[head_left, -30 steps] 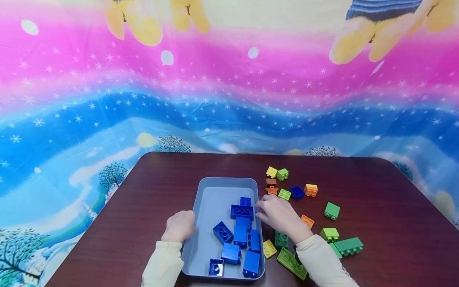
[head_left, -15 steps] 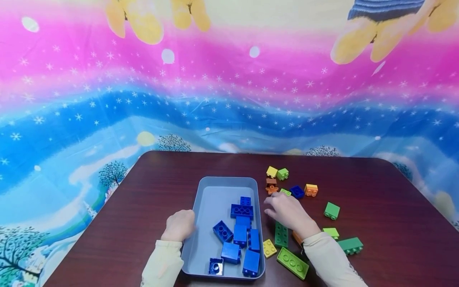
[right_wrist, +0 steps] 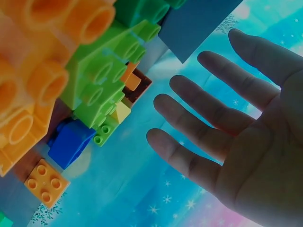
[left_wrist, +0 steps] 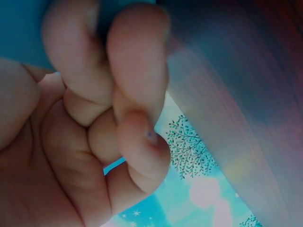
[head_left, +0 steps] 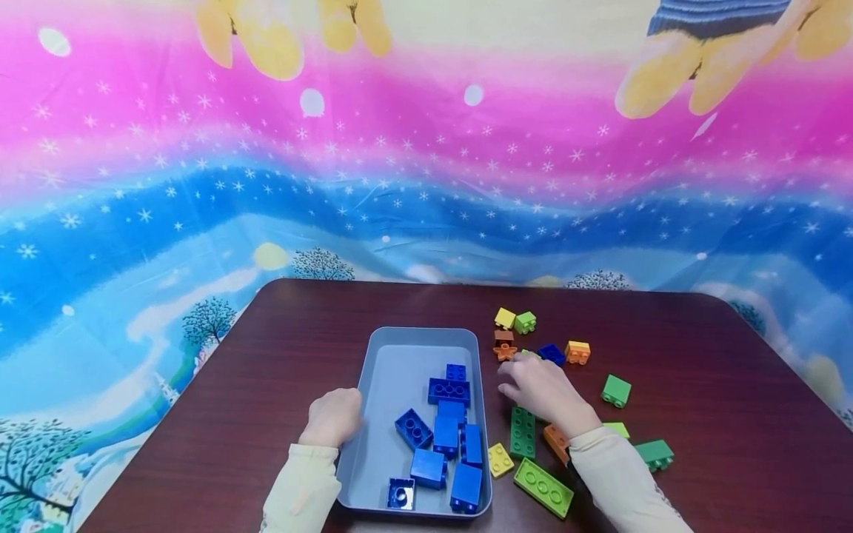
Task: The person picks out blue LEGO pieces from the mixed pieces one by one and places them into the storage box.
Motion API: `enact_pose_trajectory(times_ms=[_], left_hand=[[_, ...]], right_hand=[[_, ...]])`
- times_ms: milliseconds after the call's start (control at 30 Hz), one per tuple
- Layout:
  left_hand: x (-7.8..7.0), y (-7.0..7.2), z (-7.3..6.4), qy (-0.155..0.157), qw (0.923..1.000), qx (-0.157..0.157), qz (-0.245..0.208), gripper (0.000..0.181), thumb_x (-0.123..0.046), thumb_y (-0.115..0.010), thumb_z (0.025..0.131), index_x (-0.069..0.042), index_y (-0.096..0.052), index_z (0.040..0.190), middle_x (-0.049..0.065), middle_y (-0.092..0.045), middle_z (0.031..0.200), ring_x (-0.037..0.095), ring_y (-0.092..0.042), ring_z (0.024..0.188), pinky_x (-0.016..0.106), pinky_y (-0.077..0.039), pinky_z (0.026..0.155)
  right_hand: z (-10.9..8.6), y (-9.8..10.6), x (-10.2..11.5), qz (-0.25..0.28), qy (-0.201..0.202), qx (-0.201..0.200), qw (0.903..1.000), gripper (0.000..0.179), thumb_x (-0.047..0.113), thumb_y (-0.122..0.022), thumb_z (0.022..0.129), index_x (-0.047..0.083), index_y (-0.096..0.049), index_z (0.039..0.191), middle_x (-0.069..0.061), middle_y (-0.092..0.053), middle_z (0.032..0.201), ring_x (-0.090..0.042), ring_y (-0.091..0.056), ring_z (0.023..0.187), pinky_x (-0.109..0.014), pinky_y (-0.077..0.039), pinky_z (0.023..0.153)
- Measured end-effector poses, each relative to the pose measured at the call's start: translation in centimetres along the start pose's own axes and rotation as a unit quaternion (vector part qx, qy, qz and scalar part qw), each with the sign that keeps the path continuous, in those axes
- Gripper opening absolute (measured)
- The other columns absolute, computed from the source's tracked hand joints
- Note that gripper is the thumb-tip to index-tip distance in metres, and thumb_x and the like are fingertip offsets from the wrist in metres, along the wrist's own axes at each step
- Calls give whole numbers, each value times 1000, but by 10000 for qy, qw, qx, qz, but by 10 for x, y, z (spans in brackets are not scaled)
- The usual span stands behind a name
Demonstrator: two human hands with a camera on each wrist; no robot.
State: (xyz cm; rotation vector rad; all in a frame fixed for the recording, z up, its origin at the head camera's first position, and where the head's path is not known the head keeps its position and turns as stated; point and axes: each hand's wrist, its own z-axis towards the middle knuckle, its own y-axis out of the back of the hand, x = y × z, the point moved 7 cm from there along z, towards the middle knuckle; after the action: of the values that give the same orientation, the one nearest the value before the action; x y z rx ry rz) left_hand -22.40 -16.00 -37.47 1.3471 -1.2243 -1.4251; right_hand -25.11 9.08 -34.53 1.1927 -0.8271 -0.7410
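My left hand (head_left: 333,417) grips the left rim of a shallow grey-blue tray (head_left: 393,377). Its curled fingers show against the tray's side (left_wrist: 23,33) in the left wrist view. Several blue building blocks (head_left: 446,435) lie in the tray, mostly along its right half. Just right of the tray, my right hand (head_left: 543,389) hovers over the loose blocks. Its fingers are spread and hold nothing in the right wrist view. A lime block (right_wrist: 102,80) and a blue block (right_wrist: 71,142) stand near its fingertips there; the hand partly covers the lime one in the head view.
Loose blocks lie right of the tray: a dark green block (head_left: 523,431), a long lime block (head_left: 543,487), a yellow block (head_left: 500,460), an orange block (head_left: 577,352) and a brown piece (head_left: 504,345) among them. A printed cloth (head_left: 426,148) hangs behind the table (head_left: 220,414).
My right hand has moved right, away from the tray's right rim, to over the loose blocks. The left hand and the blocks in the tray have stayed in place.
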Motion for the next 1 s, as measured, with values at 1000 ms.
enact_pose_trajectory(times_ms=[1000], left_hand=[[2, -1, 1, 53, 10000, 12, 47, 24, 0, -58, 77, -8, -47, 57, 3, -42, 52, 15, -43, 46, 33, -38, 41]], right_hand=[[2, 7, -18, -377, -46, -49, 9993, 23, 14, -71, 76, 3, -66, 96, -10, -59, 87, -25, -55, 79, -31, -47, 59]])
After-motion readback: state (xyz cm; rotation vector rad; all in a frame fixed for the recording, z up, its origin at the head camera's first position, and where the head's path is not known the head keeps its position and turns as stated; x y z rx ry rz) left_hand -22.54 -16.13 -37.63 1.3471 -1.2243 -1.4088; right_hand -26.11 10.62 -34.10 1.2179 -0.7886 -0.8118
